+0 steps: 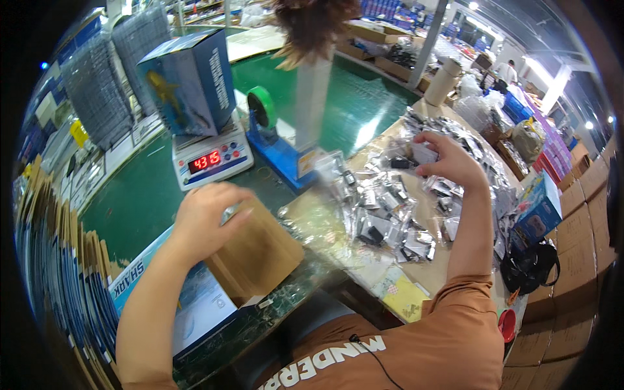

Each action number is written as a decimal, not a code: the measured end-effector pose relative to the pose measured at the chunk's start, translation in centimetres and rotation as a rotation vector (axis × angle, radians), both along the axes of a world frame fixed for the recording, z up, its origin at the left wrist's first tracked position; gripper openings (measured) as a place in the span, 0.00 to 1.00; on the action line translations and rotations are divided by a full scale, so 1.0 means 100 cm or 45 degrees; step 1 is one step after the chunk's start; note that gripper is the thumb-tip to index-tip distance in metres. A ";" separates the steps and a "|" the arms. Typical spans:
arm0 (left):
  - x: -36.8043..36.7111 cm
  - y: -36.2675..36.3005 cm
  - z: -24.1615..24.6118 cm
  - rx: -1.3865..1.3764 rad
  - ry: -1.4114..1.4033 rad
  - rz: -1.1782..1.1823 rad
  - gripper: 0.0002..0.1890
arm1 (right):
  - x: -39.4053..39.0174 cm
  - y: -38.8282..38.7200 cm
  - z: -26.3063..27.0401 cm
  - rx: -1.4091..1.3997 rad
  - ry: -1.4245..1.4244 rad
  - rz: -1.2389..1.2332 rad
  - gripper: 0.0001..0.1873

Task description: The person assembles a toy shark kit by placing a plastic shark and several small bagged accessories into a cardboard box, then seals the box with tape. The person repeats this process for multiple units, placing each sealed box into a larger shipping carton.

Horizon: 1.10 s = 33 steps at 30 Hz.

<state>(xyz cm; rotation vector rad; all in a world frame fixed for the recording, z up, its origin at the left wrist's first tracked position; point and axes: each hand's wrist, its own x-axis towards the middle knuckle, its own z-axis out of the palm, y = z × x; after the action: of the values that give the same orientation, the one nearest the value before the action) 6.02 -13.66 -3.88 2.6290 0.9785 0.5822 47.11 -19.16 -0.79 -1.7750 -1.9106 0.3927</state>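
Note:
My left hand [207,219] is bent over the edge of a cardboard box [258,248] lying on its side, brown inside and printed blue and white outside. Something clear and pale shows between thumb and fingers, too blurred to tell if it is held. My right hand [453,163] pinches a small clear plastic bag [421,153] with a white piece in it; a black part is beside or inside it. Below that hand, many similar clear bags [385,209] with black and silvery parts are heaped on a cardboard-covered tabletop [317,214].
Behind the box stands a digital scale [214,158] with a lit red display, carrying a closed printed box [190,83]. A blue tape dispenser [278,151] is beside it. Flattened cartons [63,258] line the left; brown cartons [570,253] are stacked at right, near a black bag [529,268].

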 end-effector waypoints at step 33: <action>0.009 -0.022 -0.004 -1.227 -1.228 -0.218 0.22 | -0.205 0.036 -0.011 0.050 1.313 0.574 0.23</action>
<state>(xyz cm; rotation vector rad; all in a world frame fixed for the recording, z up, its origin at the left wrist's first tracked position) 6.95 -15.87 -4.26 1.3000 0.4895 0.8965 26.64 -15.56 -1.86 -0.7771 -1.4609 1.1451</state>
